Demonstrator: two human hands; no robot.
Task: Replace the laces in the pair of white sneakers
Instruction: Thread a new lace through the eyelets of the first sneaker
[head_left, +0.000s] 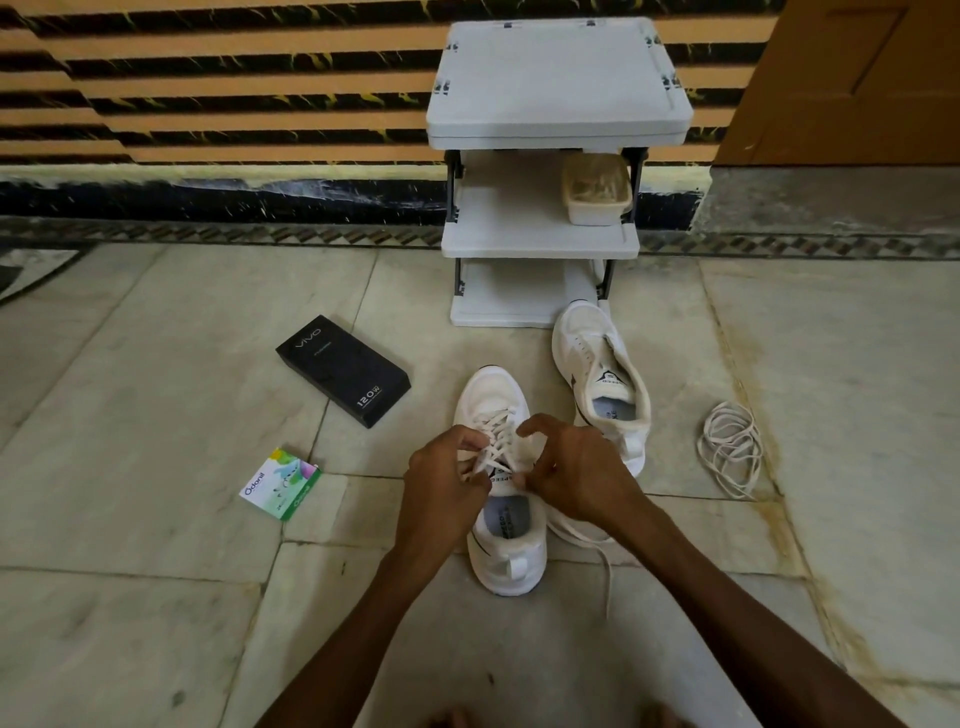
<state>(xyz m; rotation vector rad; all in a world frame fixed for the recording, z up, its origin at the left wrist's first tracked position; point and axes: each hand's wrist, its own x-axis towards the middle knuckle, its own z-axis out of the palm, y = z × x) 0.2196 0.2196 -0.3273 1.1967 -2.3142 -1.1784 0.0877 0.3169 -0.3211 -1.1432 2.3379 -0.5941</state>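
On the marble floor (156, 415), the near sneaker (506, 561) sits laced almost to the tongue. The left hand (441, 488) and right hand (576, 478) both pinch its lace (497, 434) with curled fingers. A hard one-sided tug could leave uneven ends (one tail trails right). Beyond lie the unlaced second sneaker (602, 379) and a coiled loose lace (730, 449).

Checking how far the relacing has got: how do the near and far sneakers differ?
The near sneaker has a lace crisscrossed through its eyelets; the far sneaker shows bare eyelets. The left hand and right hand both pinch the lace on the near sneaker; the far sneaker is untouched. The near sneaker points almost straight ahead, while the far sneaker lies angled. Both are white and stand upright on the floor.
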